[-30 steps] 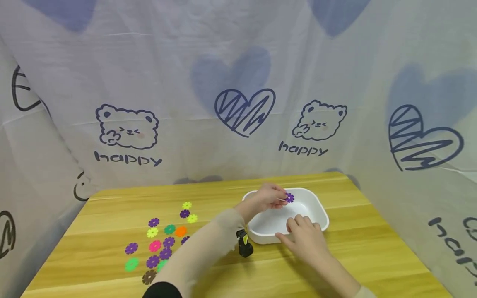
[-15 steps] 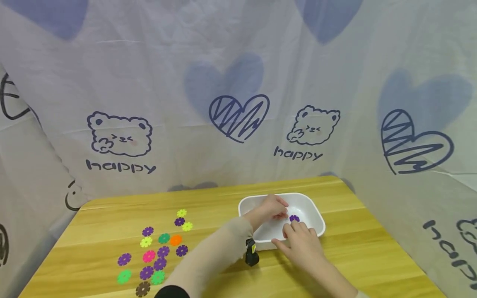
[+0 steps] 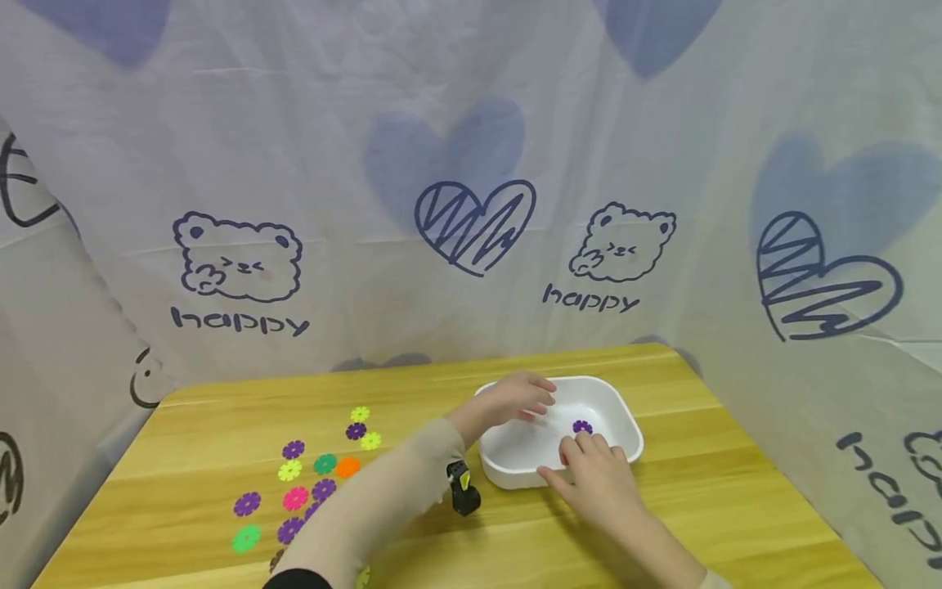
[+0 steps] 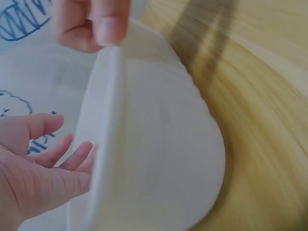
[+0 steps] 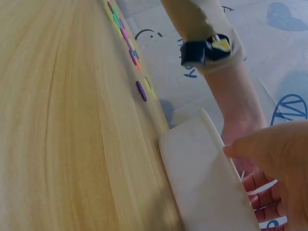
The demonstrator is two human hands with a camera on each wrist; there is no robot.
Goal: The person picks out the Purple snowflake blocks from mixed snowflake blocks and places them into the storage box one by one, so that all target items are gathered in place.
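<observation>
A white plastic tub stands right of the middle of the table, with one purple snowflake disc lying inside it. Over the tub's left part hovers my left hand, its fingers loosely extended and holding nothing. The left wrist view shows that hand with spread fingers beside the tub's rim. My right hand grips the near rim. From the right wrist, the thumb of this hand lies on the outer side of the tub, with the fingers over the inner side.
Several loose snowflake discs, among them a pink one, an orange one and a light green one, lie on the wooden table to the left. My left sleeve covers some. A printed cloth hangs behind the table.
My left hand let go of the purple disc, which now lies in the tub, and has drawn back up and left with its fingers loosened. The right hand stays at the rim.
</observation>
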